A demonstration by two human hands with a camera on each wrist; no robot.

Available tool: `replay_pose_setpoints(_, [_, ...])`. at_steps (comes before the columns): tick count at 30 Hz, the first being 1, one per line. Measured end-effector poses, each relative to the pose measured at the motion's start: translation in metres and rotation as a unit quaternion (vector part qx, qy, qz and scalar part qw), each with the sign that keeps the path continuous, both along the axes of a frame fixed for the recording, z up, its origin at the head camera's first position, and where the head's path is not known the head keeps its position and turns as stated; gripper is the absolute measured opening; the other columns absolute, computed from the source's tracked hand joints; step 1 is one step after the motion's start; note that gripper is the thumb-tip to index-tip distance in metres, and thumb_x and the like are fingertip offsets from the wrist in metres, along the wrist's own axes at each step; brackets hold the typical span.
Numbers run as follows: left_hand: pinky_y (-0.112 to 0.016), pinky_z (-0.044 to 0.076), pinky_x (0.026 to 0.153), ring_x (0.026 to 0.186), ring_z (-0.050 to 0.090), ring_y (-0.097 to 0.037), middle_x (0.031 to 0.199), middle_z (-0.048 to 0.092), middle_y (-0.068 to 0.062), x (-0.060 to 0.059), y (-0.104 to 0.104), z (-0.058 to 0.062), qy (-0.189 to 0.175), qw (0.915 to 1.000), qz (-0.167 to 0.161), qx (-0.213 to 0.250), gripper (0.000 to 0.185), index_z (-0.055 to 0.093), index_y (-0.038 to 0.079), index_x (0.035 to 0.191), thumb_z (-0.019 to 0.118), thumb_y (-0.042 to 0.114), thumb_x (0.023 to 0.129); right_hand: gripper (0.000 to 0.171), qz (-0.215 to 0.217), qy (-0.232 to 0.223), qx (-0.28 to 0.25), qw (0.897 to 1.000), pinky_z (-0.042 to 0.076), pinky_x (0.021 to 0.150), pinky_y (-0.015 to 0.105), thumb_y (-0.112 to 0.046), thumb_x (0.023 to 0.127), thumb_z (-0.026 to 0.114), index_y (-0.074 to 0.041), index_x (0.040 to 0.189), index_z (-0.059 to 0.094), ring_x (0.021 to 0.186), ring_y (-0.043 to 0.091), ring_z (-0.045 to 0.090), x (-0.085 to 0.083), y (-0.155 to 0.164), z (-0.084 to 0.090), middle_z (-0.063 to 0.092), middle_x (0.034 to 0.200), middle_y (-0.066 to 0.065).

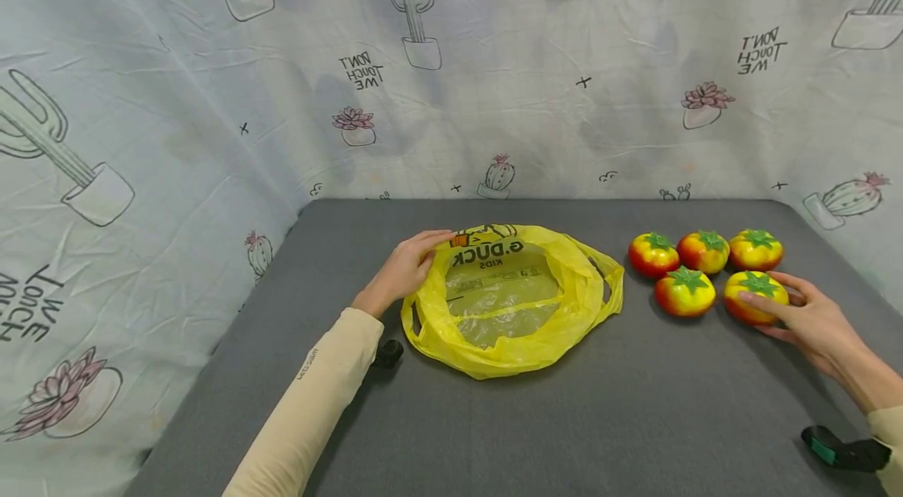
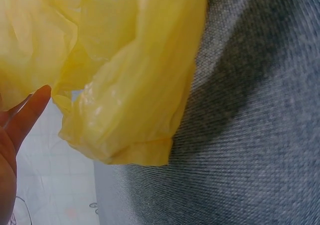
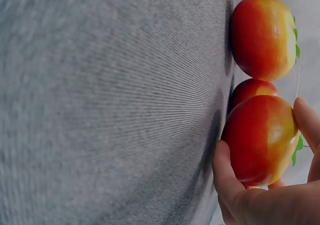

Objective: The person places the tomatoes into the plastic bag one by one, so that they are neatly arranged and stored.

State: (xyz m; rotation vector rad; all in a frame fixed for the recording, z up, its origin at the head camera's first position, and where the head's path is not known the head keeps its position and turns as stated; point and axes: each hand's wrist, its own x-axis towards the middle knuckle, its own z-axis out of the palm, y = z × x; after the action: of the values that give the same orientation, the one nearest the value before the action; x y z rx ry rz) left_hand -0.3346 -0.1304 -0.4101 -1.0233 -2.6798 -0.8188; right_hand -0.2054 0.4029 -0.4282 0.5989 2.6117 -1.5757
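A yellow plastic bag (image 1: 511, 360) lies on the grey table with its wide mouth facing up and printed letters on its far inner side. At its far left rim, my left hand (image 1: 409, 266) rests with the fingers extended against the plastic; in the left wrist view a straight finger (image 2: 31, 114) touches the bag (image 2: 130, 95) beside a gap in it. Over on the right, my right hand (image 1: 818, 324) grips a red and yellow tomato (image 1: 739, 301) with a green leafy top, thumb and fingers around its sides. The same tomato (image 3: 257, 140) appears close to the table in the right wrist view.
Several similar tomatoes stand grouped beside the held one, the nearest (image 1: 684, 293) in front and others (image 1: 756, 250) behind. A cactus-print cloth (image 1: 451, 113) hangs behind and left of the grey table (image 1: 564, 434). Black wrist devices (image 1: 846, 451) are by both forearms.
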Motion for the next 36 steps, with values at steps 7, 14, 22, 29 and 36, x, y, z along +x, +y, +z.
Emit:
replay_pose_setpoints(7, [-0.034,0.042,0.071,0.107,0.054,-0.025,0.138,0.049,-0.012,0.001,0.0,0.0,0.002,1.0,0.002,-0.001,0.045,0.052,0.007,0.137,0.047,-0.007,0.095,0.097,-0.024,0.014,0.001,1.0,0.051,0.059,0.024,-0.044,0.091,0.059,-0.002,0.152,-0.003,0.098,0.032,0.046,-0.004,0.011,-0.006,0.005,0.142,0.042])
replay_pose_setpoints(14, [-0.034,0.042,0.073,0.111,0.054,-0.026,0.138,0.049,-0.012,0.001,0.0,-0.002,0.006,1.0,0.0,-0.002,0.045,0.052,0.007,0.138,0.047,-0.007,0.096,0.095,-0.072,0.031,-0.016,0.997,0.053,0.06,0.028,-0.048,0.086,0.063,-0.023,0.155,0.002,0.103,0.031,0.04,-0.012,0.036,-0.023,0.004,0.147,0.035])
replay_pose_setpoints(22, [-0.033,0.041,0.07,0.096,0.052,-0.022,0.138,0.049,-0.01,0.002,0.0,-0.002,-0.003,1.0,0.006,0.0,0.047,0.051,0.01,0.139,0.047,-0.007,0.095,0.087,-0.068,0.067,-0.004,0.995,0.049,0.057,0.017,-0.043,0.088,0.062,-0.03,0.154,0.008,0.095,0.02,0.039,0.0,0.012,0.003,0.018,0.134,0.03])
replay_pose_setpoints(29, [-0.034,0.041,0.072,0.097,0.052,-0.022,0.139,0.049,-0.009,0.002,-0.002,-0.001,-0.009,0.9999,0.01,0.005,0.048,0.051,0.011,0.139,0.047,-0.008,0.095,0.081,-0.026,0.108,-0.006,0.994,0.049,0.062,0.013,-0.032,0.092,0.061,-0.023,0.155,0.012,0.087,0.003,0.04,0.018,-0.039,0.043,0.028,0.121,0.018])
replay_pose_setpoints(36, [-0.033,0.042,0.07,0.109,0.054,-0.025,0.139,0.048,-0.011,0.0,-0.002,-0.002,0.004,1.0,-0.002,0.003,0.046,0.051,0.008,0.139,0.046,-0.007,0.096,0.075,0.023,0.148,-0.004,0.989,0.048,0.065,0.011,-0.024,0.092,0.063,-0.023,0.153,0.019,0.092,-0.002,0.044,0.023,-0.067,0.058,0.018,0.135,0.022])
